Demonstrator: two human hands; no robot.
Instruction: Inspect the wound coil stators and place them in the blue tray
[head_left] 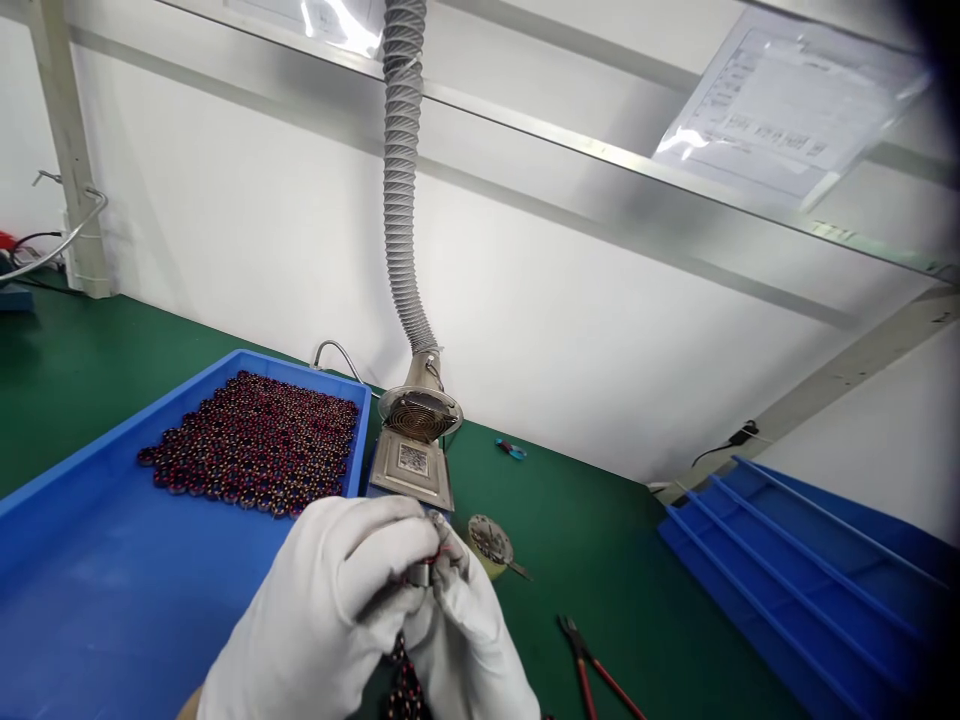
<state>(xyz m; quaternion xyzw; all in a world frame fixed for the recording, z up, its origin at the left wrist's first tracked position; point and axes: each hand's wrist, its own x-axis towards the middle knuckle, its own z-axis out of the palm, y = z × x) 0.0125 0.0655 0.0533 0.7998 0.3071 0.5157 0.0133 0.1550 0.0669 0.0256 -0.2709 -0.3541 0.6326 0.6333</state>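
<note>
So the small silvery metal part with red strands (419, 574) is up between both hands, above the green counter (540, 560). The white-gloved left hand (330, 590) has it pinched; the white-gloved right hand (472, 605) has its fingertips bunched right beside it, but I can't tell if they're gripping metal or just strands. My worry: thick glove tips are clumsy, so it could slip, or a strand could snag and bend. If dropped, it could land on the dark, red-and-gold-speckled pieces (406, 690) just below and get mixed in. Swing right carelessly and a sleeve could catch the round metal-topped container (491, 540) or the red-handled cutters (585, 665). Drift left, and the rows of small dark ring-shaped parts (255, 440) in the shallow blue plastic tray (112, 620) could get knocked crooked.
</note>
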